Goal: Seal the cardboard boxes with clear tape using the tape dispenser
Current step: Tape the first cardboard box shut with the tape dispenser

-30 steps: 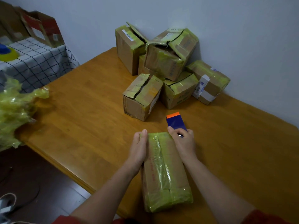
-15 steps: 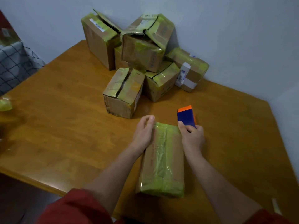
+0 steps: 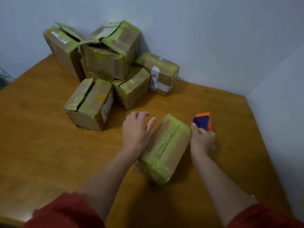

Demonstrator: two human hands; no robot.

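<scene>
- Since half a second ago, our left hand [image 3: 137, 130] has come off the far top corner of the box [image 3: 166, 148] and spread open. The box itself appears to have swung a little, its far end toward the right.
- Our right hand [image 3: 203, 140] has also left that box's far right corner, taking the tape dispenser [image 3: 203, 121] with it. The dispenser is now just right of the box's far end.
- The left hand lies wide, fingers splayed, along the box's left side. Blur keeps us from telling whether the palm presses the cardboard or only brushes it. We judge it is there to steady or turn the box.
- The right hand is curled round the dispenser's near end, holding it low over the table [image 3: 49, 145], likely kept ready for the next strip.
- The box lies flat on its broad face, its long axis running away from us and slanting right. A greenish tape band runs along its top seam and round its near end.
- Beyond the box, to its far left, a pile of boxes [image 3: 105, 63] leans at the wall. In front of the pile, the split-top box [image 3: 89, 104] shows an open seam, so we judge sealing work remains.
</scene>
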